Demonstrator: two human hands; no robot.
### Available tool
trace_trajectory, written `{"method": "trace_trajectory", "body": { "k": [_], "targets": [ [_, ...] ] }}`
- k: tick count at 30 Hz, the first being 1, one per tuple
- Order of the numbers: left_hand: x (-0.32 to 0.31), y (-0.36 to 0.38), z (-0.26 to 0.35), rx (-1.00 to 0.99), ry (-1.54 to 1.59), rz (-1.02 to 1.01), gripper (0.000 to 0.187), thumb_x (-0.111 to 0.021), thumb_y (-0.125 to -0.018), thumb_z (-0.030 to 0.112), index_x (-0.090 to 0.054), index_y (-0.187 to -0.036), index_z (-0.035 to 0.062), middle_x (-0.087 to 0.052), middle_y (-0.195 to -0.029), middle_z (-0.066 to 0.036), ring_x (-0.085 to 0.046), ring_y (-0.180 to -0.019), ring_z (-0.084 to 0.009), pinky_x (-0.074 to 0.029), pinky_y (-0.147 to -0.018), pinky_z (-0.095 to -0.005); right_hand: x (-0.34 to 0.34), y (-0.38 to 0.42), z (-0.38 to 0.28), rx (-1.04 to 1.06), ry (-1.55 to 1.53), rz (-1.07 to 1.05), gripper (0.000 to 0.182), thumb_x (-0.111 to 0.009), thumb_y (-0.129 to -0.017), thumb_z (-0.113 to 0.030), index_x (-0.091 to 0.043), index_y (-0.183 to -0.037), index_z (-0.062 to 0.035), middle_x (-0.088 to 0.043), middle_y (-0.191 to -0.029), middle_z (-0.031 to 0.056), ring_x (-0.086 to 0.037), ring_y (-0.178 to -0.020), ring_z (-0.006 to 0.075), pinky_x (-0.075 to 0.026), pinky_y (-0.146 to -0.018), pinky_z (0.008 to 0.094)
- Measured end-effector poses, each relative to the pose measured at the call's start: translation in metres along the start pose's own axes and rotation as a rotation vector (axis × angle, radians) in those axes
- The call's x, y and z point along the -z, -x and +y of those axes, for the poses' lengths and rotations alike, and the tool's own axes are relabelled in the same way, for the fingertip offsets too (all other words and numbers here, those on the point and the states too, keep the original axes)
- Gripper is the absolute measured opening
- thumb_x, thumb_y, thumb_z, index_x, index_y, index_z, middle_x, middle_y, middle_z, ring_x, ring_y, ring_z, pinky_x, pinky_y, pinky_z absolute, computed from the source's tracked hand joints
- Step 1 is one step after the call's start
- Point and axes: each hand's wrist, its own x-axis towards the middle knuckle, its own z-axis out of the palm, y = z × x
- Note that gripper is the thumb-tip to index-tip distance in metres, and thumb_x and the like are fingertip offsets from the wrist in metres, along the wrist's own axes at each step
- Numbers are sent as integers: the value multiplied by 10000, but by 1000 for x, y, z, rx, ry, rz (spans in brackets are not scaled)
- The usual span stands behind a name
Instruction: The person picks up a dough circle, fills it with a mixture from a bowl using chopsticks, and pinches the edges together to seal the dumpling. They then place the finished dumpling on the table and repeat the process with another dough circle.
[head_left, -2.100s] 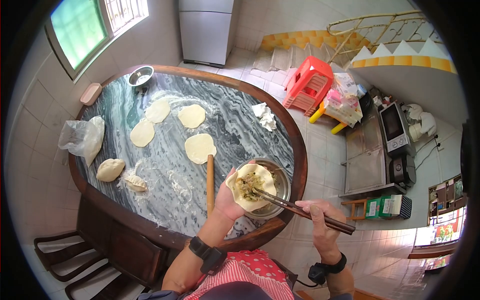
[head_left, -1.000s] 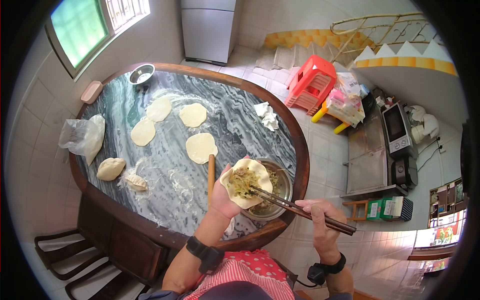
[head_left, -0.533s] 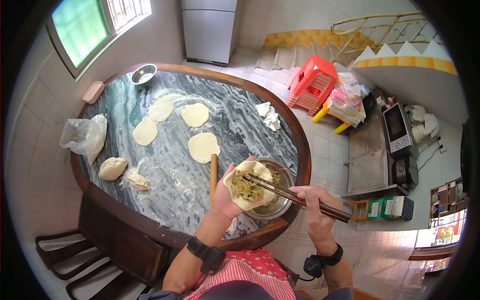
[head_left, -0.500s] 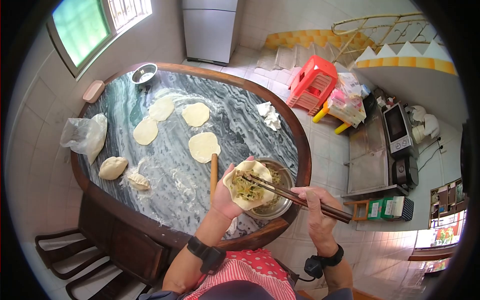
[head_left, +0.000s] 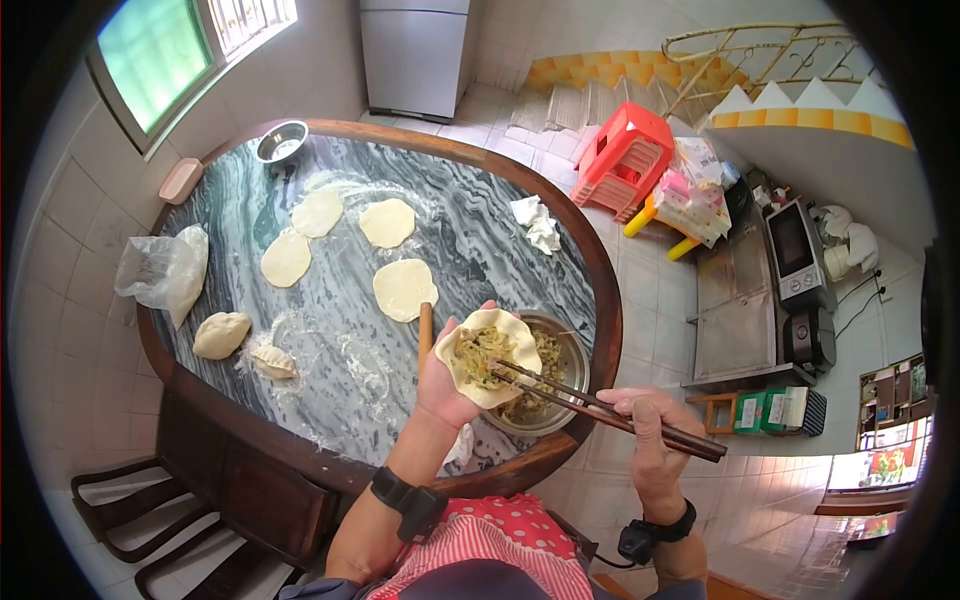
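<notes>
My left hand [head_left: 438, 395] cups a round dough wrapper [head_left: 516, 331] from below, its edges curling up around a mound of shredded filling [head_left: 482, 352]. In my right hand [head_left: 655, 440] is a pair of dark chopsticks [head_left: 600, 408], their tips at the right edge of the filling. Partly behind the wrapper stands a metal bowl [head_left: 580, 372] with more filling inside. A wooden rolling pin [head_left: 426, 330] lies beside my left hand, its lower part hidden. One flat dough round [head_left: 404, 290] touches or nearly touches the pin's end.
Farther off on the marble table [head_left: 470, 230] lie three more dough rounds [head_left: 387, 223]. A dough lump [head_left: 221, 336], a smaller dough piece [head_left: 273, 362] and a plastic bag [head_left: 180, 275] are at left. Crumpled tissue [head_left: 537, 225] and a small metal bowl [head_left: 282, 142] sit farther back.
The chopsticks have drawn back from the middle of the filling toward its right edge, and my right hand has shifted slightly right and down. The wrapper has moved slightly left and its edges curl more.
</notes>
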Motion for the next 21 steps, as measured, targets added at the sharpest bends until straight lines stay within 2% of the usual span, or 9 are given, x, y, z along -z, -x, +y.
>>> {"method": "trace_trajectory", "body": {
  "k": [3,6,8,10,12,14,17,21],
  "targets": [
    [1,0,0,8,26,-14,555,-275,-1032,485,-444,-1413,120,-502,-1404,-162,-471,-1294,-378,-362,-1074,-573,0,-2,-1,-5,-8,10,197,-568,-959,-85,-645,-859,66,-712,-906,174,-677,-786,207,-544,-724,300],
    [0,0,0,2,13,7,567,-272,-1029,500,-448,-1411,119,-504,-1401,-163,-475,-1291,-379,-362,-1075,-573,1,-2,0,-85,108,-78,197,-552,-961,-76,-647,-865,68,-707,-901,191,-676,-785,210,-544,-728,305],
    [3,2,2,-7,-4,19,568,-270,-1029,501,-450,-1409,119,-504,-1400,-164,-477,-1289,-380,-362,-1075,-572,2,0,5,-1,16,-7,190,-561,-960,-81,-656,-881,64,-711,-903,175,-675,-779,195,-540,-724,291],
    [8,2,4,13,4,-60,566,-268,-1031,498,-443,-1414,119,-508,-1395,-165,-482,-1285,-379,-367,-1073,-570,2,0,1,-21,-5,22,188,-567,-960,-85,-660,-890,62,-713,-905,167,-675,-781,190,-538,-722,288],
    [5,3,3,22,-7,-48,560,-265,-1033,490,-434,-1420,121,-507,-1395,-164,-481,-1286,-376,-372,-1070,-569,0,-1,0,-43,-23,58,185,-572,-959,-89,-664,-899,61,-715,-908,159,-675,-784,185,-537,-720,285],
    [2,2,0,37,-19,-39,555,-263,-1036,481,-426,-1425,122,-506,-1396,-164,-480,-1288,-373,-376,-1067,-568,-4,-4,2,16,31,-42,197,-575,-965,-105,-664,-899,58,-716,-910,151,-672,-783,175,-535,-718,282],
    [2,3,-2,31,-17,-6,544,-256,-1040,465,-409,-1437,126,-501,-1400,-161,-478,-1291,-369,-381,-1064,-569,-5,-1,3,2,87,-75,210,-565,-973,-113,-663,-897,57,-715,-911,156,-669,-788,176,-536,-725,285],
    [6,4,-1,43,34,-48,547,-251,-1040,462,-406,-1437,120,-499,-1404,-155,-476,-1293,-369,-377,-1066,-572,-1,3,8,-56,49,-33,218,-562,-977,-116,-663,-901,61,-714,-908,156,-666,-780,173,-537,-725,282]
  ]
}}
